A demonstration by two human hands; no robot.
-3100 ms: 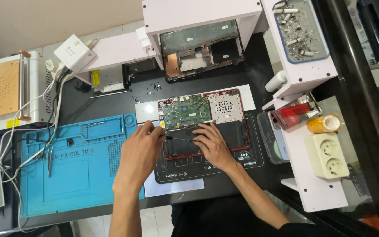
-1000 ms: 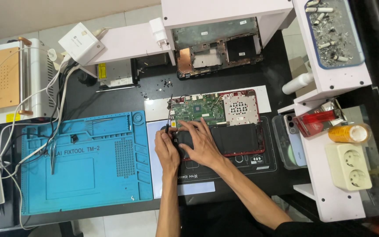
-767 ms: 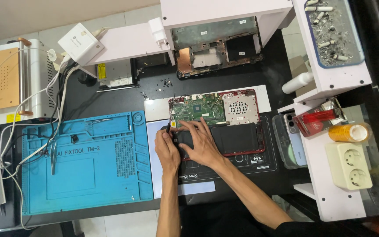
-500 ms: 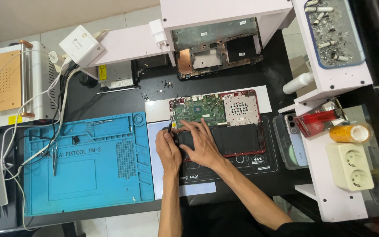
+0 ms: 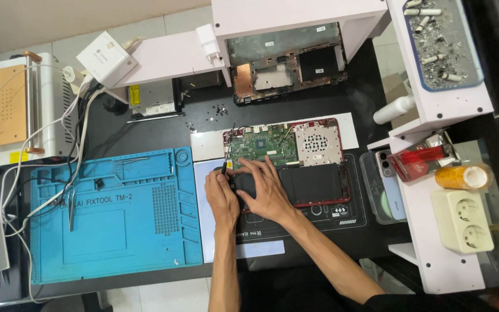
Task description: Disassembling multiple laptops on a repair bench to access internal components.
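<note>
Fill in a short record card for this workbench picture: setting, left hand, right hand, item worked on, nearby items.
Setting: black workbench seen from above
Left hand: at the opened laptop's left edge, pinching a small dark tool
Right hand: flat on the laptop's black lower section
Item worked on: opened red laptop, green circuit board exposed
Nearby items: blue repair mat; second dismantled laptop shell

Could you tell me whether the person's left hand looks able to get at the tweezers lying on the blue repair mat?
Probably yes: the left hand is at the opened laptop, beside the blue repair mat, and nothing stands between it and the tweezers.
</note>
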